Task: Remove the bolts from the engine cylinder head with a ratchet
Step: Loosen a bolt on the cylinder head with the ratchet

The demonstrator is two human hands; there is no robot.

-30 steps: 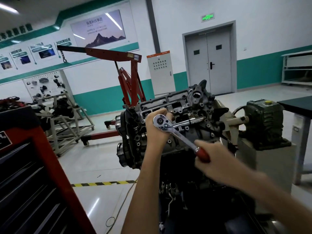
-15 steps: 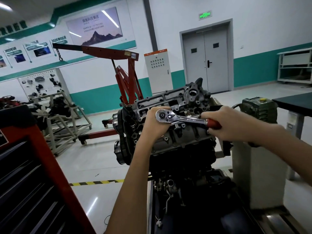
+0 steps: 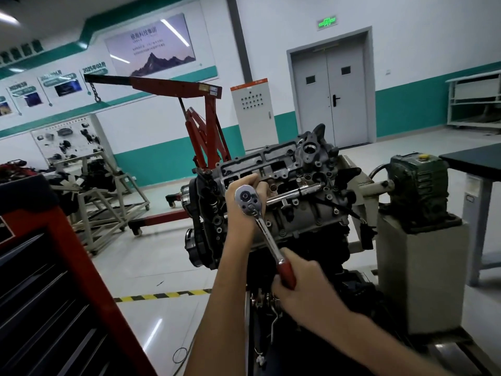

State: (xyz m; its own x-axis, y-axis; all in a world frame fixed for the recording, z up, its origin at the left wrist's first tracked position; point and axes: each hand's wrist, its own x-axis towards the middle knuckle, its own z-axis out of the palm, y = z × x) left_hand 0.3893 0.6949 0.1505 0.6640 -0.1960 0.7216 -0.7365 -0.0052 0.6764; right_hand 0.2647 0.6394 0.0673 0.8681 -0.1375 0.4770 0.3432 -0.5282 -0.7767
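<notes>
Two bare hands work a ratchet [image 3: 264,232] at an engine cylinder head [image 3: 306,213] mounted on a workshop stand.

The left hand [image 3: 238,221] is curled around the tool just behind its round chrome head, near the left end of the cylinder head's upper face. The right hand [image 3: 306,289] is clamped around the red handle [image 3: 287,272], which slants down toward the viewer, below the cylinder head's front edge. A silver extension bar [image 3: 298,191] runs from the left hand toward the cylinder head's right end. A red engine hoist [image 3: 206,123] stands behind, and a green gearbox [image 3: 417,183] sits at the right.
</notes>
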